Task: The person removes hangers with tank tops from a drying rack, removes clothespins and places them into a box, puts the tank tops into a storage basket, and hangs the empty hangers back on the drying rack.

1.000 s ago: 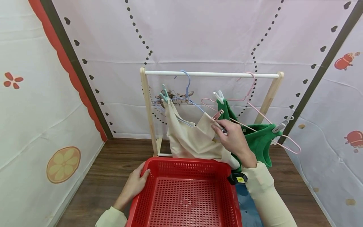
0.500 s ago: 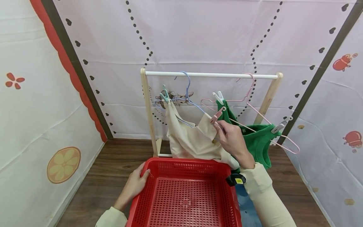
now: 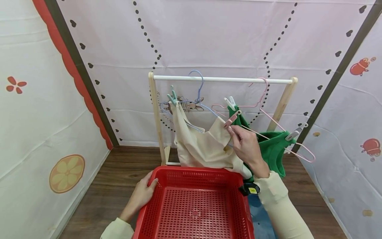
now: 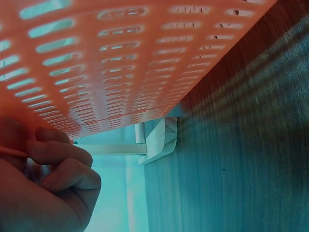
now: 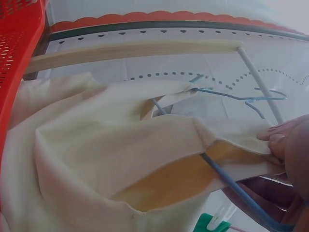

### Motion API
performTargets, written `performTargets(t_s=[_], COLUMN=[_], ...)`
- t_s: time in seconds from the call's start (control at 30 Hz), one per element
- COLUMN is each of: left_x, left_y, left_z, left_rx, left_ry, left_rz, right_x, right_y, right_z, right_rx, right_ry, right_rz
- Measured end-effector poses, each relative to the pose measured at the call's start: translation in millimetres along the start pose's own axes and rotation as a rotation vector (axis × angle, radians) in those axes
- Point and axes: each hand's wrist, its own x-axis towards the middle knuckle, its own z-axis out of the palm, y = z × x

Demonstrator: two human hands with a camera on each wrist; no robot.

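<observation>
Right hand [image 3: 248, 146], cream garment [image 3: 198, 146] in grip

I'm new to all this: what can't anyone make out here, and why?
Near rim of the basket: cut off by the head view's bottom edge.
Whole shape of the cream top: head view, partly behind the basket; right wrist view, cut off below.
Blue thing: head view, flanked by basket and sleeve, cut off below; unidentifiable.
Writing on the yellow label: head view, too small.
</observation>
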Motion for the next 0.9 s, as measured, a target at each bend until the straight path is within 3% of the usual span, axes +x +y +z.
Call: performTargets(t_s=[0.47, 0.9], left_x=[0.0, 0.1], left_y=[-0.1, 0.1], left_z=[-1.4, -1.0], left_rx=[-0.010, -0.017], left_ry=[-0.015, -0.010], left_rz=[-0.011, -0.007], right_x=[2, 1], right_y=[-3, -8], right_z=[-9, -24], right_rx=[0.033, -0.003], right_ry=[0.010, 0.036], right_rz=[0.017, 0.018])
